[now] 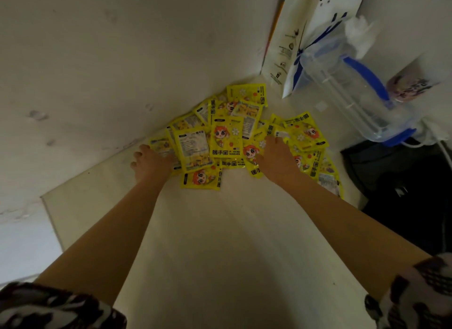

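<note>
A heap of several yellow hand-warmer packets (226,137) lies on a white table (220,230), pushed against the wall at the far side. My left hand (149,161) rests at the heap's left edge, fingers curled onto a packet there; whether it grips the packet is unclear. My right hand (277,157) lies on top of packets in the right half of the heap, fingers reaching forward; their tips blend into the packets.
A white paper bag marked "coffee" (315,35) leans at the back right. Beside it stands a clear plastic container with blue clips (354,91). A black object (403,182) sits at the table's right edge. The wall (97,59) bounds the left and far side.
</note>
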{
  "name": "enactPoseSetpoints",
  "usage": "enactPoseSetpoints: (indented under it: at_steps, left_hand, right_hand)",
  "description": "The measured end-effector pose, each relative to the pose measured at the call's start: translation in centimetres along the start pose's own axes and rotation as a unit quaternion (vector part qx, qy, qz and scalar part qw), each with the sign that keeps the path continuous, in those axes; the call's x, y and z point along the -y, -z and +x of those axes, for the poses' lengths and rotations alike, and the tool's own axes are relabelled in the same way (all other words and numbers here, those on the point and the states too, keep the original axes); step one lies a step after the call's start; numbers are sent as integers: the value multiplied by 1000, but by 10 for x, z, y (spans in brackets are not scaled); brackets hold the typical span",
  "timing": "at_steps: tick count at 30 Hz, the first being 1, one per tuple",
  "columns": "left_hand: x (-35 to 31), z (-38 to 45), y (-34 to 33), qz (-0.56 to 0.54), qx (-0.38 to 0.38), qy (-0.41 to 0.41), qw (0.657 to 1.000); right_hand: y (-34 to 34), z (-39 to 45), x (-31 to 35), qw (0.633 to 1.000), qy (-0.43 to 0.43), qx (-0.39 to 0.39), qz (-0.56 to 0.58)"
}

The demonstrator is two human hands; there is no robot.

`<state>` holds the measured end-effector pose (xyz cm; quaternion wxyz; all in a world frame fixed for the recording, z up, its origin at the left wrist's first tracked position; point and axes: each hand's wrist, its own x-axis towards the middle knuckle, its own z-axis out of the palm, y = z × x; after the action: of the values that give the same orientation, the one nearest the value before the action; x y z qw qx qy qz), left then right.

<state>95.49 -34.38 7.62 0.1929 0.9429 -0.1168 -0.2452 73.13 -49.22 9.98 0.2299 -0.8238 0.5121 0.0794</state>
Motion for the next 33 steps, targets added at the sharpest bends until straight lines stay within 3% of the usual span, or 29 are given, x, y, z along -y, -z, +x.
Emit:
enactPoseSetpoints:
  at_steps: [10, 22, 27, 33]
  left_hand:
    - [2, 3, -3, 7, -9, 46, 999]
    - [31, -7, 13, -74, 23, 62, 995]
    - [37, -19, 21, -136, 8, 31, 990]
    - [21, -25, 26, -250, 4, 16, 968]
  right_hand:
    - [-23, 17, 5, 995, -40, -64, -64]
    - [-30, 5, -4, 992, -76, -67, 79]
    - [-24, -4, -10, 980, -122, -17, 154]
    - [-6, -15, -1, 957, -89, 12, 277]
